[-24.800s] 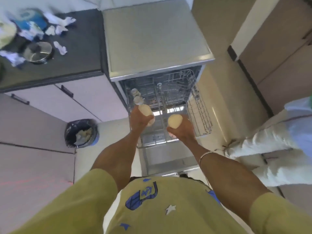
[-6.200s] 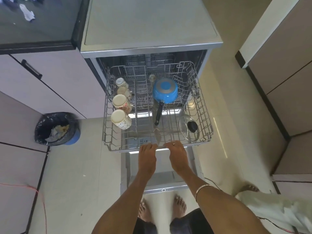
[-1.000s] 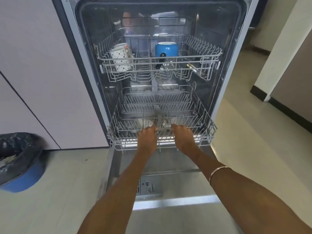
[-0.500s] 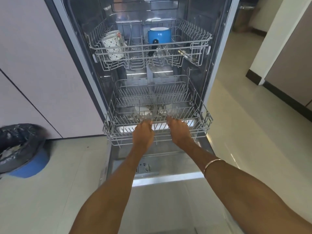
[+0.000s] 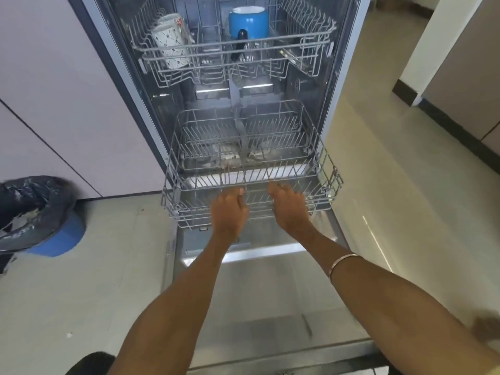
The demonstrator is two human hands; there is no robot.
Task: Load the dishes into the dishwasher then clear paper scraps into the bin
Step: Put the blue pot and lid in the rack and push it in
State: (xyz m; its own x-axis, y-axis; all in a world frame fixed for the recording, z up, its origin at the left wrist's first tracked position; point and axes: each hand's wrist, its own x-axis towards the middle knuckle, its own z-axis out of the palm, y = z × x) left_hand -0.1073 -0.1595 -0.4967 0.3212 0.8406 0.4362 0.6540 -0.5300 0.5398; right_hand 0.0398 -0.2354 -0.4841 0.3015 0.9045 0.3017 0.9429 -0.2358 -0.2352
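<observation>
Both bare arms reached forward and down, nearly straight. The left hand (image 5: 229, 209) and right hand (image 5: 289, 207) lay side by side, knuckles up, fingers curled over and gripping.

A home kitchen: an open dishwasher (image 5: 113, 85) stands beside pale cabinet fronts (image 5: 48, 85), mugs (image 5: 170, 41) and a blue saucepan (image 5: 248, 21) racked inside, a bag-lined bin (image 5: 35, 212) on the tiled floor (image 5: 81, 280).

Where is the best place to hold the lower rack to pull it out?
Grip the lower rack at the middle of its front top wire, from the front, over the open door, where the left hand and right hand are: it keeps the pull straight.
</observation>
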